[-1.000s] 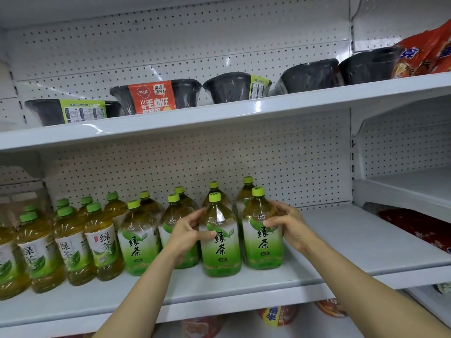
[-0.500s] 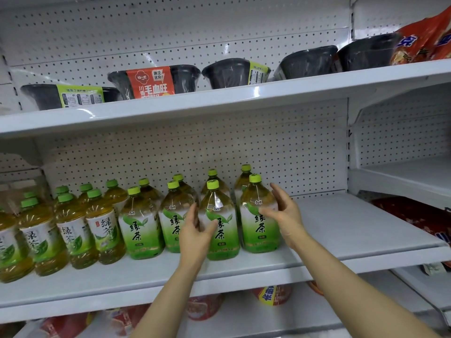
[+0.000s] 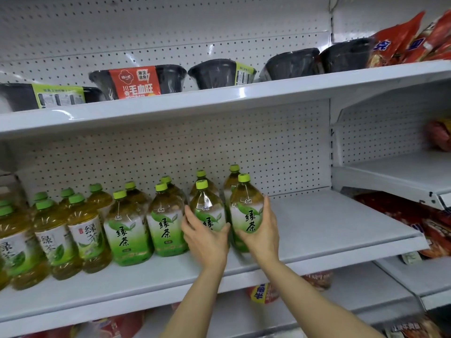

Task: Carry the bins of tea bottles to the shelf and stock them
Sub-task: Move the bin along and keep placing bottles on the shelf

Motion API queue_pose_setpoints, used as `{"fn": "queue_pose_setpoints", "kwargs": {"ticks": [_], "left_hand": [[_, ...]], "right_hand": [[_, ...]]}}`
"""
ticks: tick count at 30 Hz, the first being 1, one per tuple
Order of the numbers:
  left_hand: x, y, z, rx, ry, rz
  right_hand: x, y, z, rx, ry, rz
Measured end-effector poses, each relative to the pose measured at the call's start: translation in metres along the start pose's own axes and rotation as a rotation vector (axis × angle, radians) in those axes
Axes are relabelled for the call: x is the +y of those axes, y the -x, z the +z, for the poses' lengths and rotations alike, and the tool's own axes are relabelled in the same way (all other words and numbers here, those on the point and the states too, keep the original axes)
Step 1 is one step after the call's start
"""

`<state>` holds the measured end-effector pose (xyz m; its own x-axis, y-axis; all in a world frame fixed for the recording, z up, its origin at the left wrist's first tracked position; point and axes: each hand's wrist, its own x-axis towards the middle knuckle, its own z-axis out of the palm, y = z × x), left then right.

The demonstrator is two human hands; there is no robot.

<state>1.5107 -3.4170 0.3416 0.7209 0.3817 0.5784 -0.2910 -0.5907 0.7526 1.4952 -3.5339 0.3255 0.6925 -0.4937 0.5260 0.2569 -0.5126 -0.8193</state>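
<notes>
Several green tea bottles with green caps stand in two rows on the white middle shelf [image 3: 329,230]. My left hand [image 3: 205,237] grips the second front bottle from the right [image 3: 207,211], fingers round its left side and thumb on its front. My right hand [image 3: 261,230] holds the rightmost front bottle [image 3: 246,211], fingers curled round its right side. Both bottles stand upright, side by side. More tea bottles [image 3: 127,228] fill the shelf to the left. No bin is in view.
The right part of the middle shelf is bare. The upper shelf [image 3: 219,96] carries black food bowls [image 3: 214,73] and red snack bags [image 3: 410,37]. Red packets [image 3: 434,225] lie on shelves at the right and below. A pegboard wall backs the shelves.
Both hands were off the bottles with fingers spread half a second ago; now they wrap the two rightmost front bottles. The view has moved closer and tilted slightly.
</notes>
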Motion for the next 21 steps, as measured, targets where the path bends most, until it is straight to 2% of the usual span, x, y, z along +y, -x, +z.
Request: {"fn": "queue_pose_setpoints", "kwargs": {"ticks": [7, 21], "left_hand": [[-0.001, -0.01, 0.008, -0.02, -0.021, -0.022], [-0.009, -0.023, 0.021, -0.01, -0.066, -0.032]], "right_hand": [[0.006, -0.014, 0.002, -0.047, -0.047, 0.01], [0.009, -0.023, 0.019, -0.016, -0.039, 0.001]]}}
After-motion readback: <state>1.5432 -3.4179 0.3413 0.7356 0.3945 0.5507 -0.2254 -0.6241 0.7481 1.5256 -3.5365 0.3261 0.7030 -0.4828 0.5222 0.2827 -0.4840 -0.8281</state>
